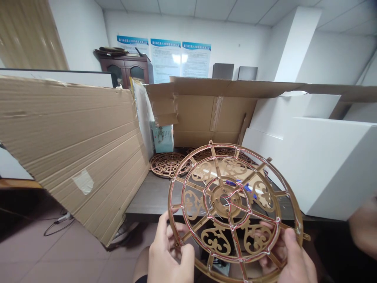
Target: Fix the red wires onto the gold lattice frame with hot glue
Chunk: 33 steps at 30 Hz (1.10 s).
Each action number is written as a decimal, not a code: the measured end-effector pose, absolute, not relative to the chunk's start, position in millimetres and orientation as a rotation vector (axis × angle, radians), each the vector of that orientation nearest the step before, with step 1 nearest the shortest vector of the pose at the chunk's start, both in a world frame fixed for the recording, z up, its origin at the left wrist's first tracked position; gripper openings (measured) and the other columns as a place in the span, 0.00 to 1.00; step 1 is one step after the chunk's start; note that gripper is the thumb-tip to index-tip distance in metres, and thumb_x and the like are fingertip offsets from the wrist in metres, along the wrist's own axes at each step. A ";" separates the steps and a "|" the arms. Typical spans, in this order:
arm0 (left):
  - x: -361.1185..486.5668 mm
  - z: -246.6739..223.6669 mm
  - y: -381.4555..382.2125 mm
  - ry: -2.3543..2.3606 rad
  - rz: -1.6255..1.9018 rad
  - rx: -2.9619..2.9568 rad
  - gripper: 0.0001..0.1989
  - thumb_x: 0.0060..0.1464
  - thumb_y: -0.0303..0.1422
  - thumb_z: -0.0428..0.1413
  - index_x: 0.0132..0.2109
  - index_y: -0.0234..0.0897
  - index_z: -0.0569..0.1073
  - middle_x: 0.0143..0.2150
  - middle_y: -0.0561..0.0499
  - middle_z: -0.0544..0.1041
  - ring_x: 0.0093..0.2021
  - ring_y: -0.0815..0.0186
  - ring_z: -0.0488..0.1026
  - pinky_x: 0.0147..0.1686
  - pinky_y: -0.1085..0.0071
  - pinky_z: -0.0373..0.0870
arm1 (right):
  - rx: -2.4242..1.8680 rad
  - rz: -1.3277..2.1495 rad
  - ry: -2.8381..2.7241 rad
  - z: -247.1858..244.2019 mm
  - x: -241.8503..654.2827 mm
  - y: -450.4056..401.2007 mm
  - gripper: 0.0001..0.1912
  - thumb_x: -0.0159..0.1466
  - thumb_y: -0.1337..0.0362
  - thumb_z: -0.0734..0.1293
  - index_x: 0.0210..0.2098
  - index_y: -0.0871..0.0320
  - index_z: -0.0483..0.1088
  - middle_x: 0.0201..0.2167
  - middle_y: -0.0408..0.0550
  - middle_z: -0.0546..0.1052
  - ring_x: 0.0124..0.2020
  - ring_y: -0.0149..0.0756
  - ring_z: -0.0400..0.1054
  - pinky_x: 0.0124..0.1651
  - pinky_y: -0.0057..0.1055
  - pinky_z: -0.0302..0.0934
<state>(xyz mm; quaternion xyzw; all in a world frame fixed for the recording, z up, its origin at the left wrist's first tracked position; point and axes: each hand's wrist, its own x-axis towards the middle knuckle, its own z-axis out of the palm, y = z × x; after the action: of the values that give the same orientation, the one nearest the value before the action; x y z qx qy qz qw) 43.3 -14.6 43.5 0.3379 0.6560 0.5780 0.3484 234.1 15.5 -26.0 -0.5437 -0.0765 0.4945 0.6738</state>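
A round gold-coloured openwork frame (226, 201) with scroll ornaments and spokes is held up in front of me, tilted toward my view. Red and white wires run along its rings and some spokes. My left hand (171, 253) grips the lower left rim, thumb in front and fingers partly behind. On the lower right, my right hand (293, 255) holds the rim, its fingers showing through the openwork. Behind the frame, a blue tool or clip (249, 189) is partly covered, so its kind is unclear.
Another round openwork frame (167, 164) lies on the dark table (144, 200). Beside it stands a light-blue box (164, 138). Cardboard panels (88, 149) wall the left and back; white boxes (332, 157) stand at the right. Another person's blurred arm (363, 224) shows at far right.
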 end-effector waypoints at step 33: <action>20.4 13.2 -8.0 1.470 1.423 0.917 0.41 0.54 0.45 0.64 0.67 0.37 0.56 0.55 0.38 0.76 0.50 0.56 0.80 0.48 0.65 0.79 | -1.216 1.079 -0.134 -21.2 224.1 13.6 0.36 0.46 0.42 0.81 0.44 0.62 0.76 0.27 0.52 0.81 0.32 0.51 0.78 0.29 0.38 0.71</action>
<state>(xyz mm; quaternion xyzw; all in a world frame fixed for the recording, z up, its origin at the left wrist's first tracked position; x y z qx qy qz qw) 20.4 -8.0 13.2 0.3682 0.5905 0.5715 0.4349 224.1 13.6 -21.2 -0.5427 -0.0600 0.4816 0.6856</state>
